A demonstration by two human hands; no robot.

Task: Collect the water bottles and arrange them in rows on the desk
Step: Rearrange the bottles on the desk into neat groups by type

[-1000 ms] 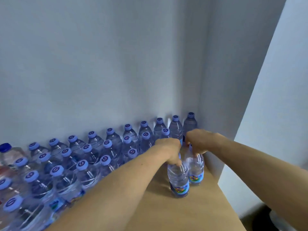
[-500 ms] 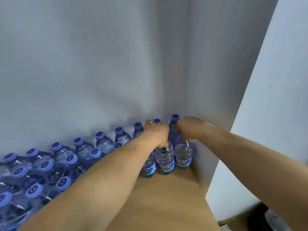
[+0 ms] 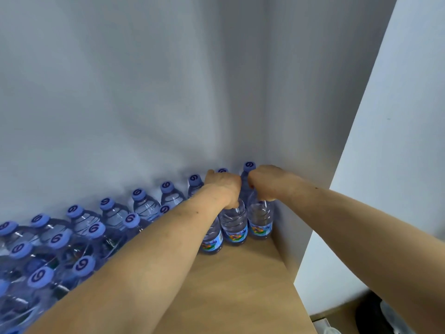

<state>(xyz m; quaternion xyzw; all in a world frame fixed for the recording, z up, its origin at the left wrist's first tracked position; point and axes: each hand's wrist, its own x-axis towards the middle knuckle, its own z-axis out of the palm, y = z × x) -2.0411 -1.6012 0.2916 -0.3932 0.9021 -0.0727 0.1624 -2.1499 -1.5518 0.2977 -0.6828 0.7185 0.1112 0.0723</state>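
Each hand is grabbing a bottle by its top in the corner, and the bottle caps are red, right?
Not quite. The caps are blue, not red, as the head view shows. The rest is right: the left hand grips the left bottle and the right hand the right bottle, each by its top, in the corner.

Left grip (image 3: 224, 187), right grip (image 3: 267, 185) hiding held bottles' (image 3: 234, 221) caps, leftmost bottles (image 3: 7, 232) cropped

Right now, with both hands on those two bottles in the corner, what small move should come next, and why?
Probably loosen the fingers and lift both hands away. The left hand grips the top of the middle bottle, the right hand the corner bottle; both already stand upright on the desk, in line with the neighbouring bottle, beside the side wall.
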